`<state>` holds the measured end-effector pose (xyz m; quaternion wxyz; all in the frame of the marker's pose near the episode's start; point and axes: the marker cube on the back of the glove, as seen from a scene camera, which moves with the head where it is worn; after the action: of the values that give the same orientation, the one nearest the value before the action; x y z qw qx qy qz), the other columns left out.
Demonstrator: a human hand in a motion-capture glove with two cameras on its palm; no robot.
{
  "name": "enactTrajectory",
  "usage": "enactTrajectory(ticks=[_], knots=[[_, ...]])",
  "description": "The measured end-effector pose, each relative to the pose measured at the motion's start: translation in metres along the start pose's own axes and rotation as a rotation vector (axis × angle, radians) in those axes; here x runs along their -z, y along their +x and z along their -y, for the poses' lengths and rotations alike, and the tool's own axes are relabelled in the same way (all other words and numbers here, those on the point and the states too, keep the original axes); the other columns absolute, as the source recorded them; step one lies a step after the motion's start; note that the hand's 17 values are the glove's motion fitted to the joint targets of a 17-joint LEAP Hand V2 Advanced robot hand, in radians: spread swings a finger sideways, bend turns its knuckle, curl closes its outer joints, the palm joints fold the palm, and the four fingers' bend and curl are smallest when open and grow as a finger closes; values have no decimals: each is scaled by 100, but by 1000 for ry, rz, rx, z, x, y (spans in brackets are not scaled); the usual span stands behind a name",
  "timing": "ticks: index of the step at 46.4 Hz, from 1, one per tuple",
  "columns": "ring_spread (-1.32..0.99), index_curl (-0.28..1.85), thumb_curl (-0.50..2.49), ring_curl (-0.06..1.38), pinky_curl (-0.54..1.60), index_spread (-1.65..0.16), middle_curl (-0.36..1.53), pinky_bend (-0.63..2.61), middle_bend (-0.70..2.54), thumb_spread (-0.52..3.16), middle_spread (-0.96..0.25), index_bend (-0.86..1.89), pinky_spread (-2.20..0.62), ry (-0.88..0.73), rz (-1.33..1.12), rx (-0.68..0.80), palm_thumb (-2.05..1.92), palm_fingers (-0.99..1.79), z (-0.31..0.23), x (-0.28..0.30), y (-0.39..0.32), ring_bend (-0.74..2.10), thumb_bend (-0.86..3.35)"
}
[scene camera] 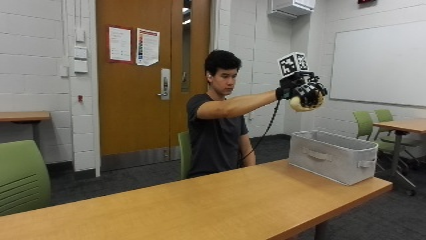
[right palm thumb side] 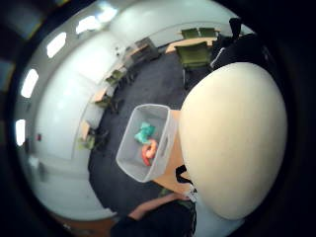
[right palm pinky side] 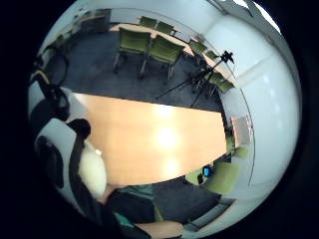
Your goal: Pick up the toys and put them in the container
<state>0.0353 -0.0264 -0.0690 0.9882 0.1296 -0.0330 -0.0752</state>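
Note:
In the outside view my gloved right hand is raised high above the grey container, which stands at the table's right end. The fingers curl round a cream, egg-shaped toy. That toy fills much of the thumb side palm view, and its edge shows in the little finger side view. Below the hand, the container holds a teal toy and an orange toy.
The long wooden table runs from the left to the container. Green chairs stand at the left and at another table at the right. A camera tripod stands on the carpet beyond the table.

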Motion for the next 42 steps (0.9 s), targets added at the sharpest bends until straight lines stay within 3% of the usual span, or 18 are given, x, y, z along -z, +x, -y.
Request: enactTrajectory(ticks=[3,7,10,15,20,25,27,31,34,36,38,41,42], knots=[[-46,-1,83,50,40,-42,63,101,66,67,-47,12,-45,-18,65,188,65,100,-1,-4,-59,110,7],[-46,-1,85,50,40,-41,64,100,65,67,-47,13,-45,-37,19,140,65,101,12,-19,-123,110,6],[-46,-1,86,50,40,-41,65,100,65,67,-47,13,-45,-55,32,184,66,101,14,-28,-159,110,5],[-46,-1,88,50,40,-41,66,100,63,67,-47,12,-45,-81,143,355,66,101,37,-46,-146,109,4],[-46,-1,90,50,40,-41,66,99,62,67,-47,12,-45,-103,211,402,66,101,40,-54,-164,109,3],[-46,-1,92,50,40,-41,67,98,61,67,-48,12,-45,-105,256,694,66,101,28,-58,-175,109,2],[-46,-1,93,50,40,-41,68,98,61,67,-48,12,-45,-100,157,665,66,101,31,-65,-175,109,1],[-46,-1,94,50,40,-41,68,98,60,67,-48,12,-45,-100,-10,436,67,101,42,-81,-187,109,1],[-46,-1,95,50,40,-41,69,97,60,67,-48,12,-45,-164,-14,473,67,100,40,-90,-189,109,0],[-46,0,94,49,40,-41,68,99,55,71,-48,12,-45,-243,-84,480,63,89,40,-101,-182,105,-2],[-44,0,86,50,43,-39,65,103,42,87,-42,6,-39,-317,-88,416,45,55,40,-109,-182,103,-10],[-29,5,73,48,53,-33,60,123,14,92,-25,8,-27,-330,-11,296,11,-22,39,-113,-188,78,-21],[-26,5,70,46,51,-33,57,125,13,93,-22,9,-24,-320,-1,271,6,-23,39,-113,-187,72,-18]])
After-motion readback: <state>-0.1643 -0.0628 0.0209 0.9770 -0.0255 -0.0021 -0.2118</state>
